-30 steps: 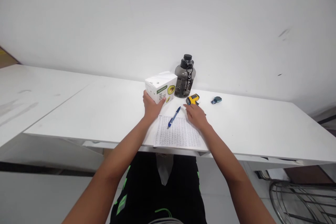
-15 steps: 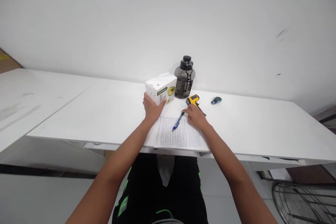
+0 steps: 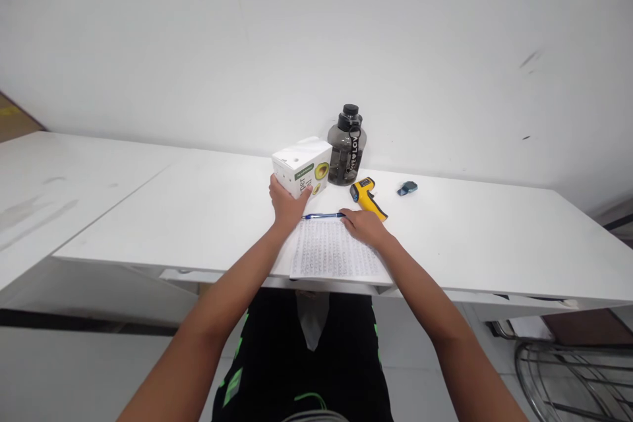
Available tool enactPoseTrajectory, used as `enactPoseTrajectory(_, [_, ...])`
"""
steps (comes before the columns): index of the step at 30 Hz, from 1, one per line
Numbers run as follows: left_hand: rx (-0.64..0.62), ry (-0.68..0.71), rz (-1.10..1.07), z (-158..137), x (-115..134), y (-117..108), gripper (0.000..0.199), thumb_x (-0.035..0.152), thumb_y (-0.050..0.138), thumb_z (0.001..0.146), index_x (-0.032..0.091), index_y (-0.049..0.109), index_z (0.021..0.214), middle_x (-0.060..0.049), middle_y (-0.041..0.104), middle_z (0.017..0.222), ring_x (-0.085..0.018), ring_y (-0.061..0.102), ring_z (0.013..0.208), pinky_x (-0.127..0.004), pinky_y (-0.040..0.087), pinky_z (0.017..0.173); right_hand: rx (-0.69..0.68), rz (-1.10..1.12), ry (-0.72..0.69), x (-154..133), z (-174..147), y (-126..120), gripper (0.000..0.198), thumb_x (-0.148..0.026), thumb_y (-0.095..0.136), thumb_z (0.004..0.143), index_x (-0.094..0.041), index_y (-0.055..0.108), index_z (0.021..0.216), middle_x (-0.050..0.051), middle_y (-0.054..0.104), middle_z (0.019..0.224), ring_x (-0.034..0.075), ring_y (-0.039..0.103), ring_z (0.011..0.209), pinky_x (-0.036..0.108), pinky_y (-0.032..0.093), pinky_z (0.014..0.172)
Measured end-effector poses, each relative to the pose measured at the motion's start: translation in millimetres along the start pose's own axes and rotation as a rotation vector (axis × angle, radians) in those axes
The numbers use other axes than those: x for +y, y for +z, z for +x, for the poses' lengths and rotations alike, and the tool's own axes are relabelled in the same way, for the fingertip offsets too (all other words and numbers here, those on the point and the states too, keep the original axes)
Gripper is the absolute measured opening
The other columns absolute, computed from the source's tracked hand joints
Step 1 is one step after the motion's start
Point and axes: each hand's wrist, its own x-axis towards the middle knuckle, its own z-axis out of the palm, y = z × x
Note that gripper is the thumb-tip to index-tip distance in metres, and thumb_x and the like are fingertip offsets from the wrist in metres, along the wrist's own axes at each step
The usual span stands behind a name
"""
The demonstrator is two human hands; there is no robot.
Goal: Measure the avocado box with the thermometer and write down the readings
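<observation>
My left hand (image 3: 287,203) grips the near lower corner of a white box (image 3: 301,168) with avocado pictures and a green label. With my right hand (image 3: 364,227) I hold the right end of a blue pen (image 3: 324,215), which lies crosswise along the top edge of a sheet of paper (image 3: 336,250) filled with rows of writing. The pen's left end reaches close to my left wrist. Just beyond my right hand is a yellow and black infrared thermometer gun (image 3: 366,196), lying on its side.
A dark translucent water jug (image 3: 346,148) stands behind the box, near the wall. A small teal object (image 3: 407,188) lies to the right on the white table (image 3: 484,237). Below right is a metal-framed stool or rack (image 3: 573,376).
The pen has turned from slanting down over the paper to lying crosswise at its top edge. My right hand has shifted slightly down, showing more of the thermometer gun. My left hand stays on the box.
</observation>
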Motion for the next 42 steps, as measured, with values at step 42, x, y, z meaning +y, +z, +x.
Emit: enactPoseTrajectory(42, [0.023,-0.005,-0.046,-3,3,2,0.100,0.038,0.080,0.069,0.023,0.021,0.147,-0.018,0.037,0.147,-0.037,0.033,0.142,-0.057,0.030,0.118,0.332,0.958,0.288,2,8,21,0.040,-0.050,0.052,0.083,-0.024,0.044,0.055,-0.001,0.053,0.058,0.017,0.053,0.068,0.030,0.042,0.066])
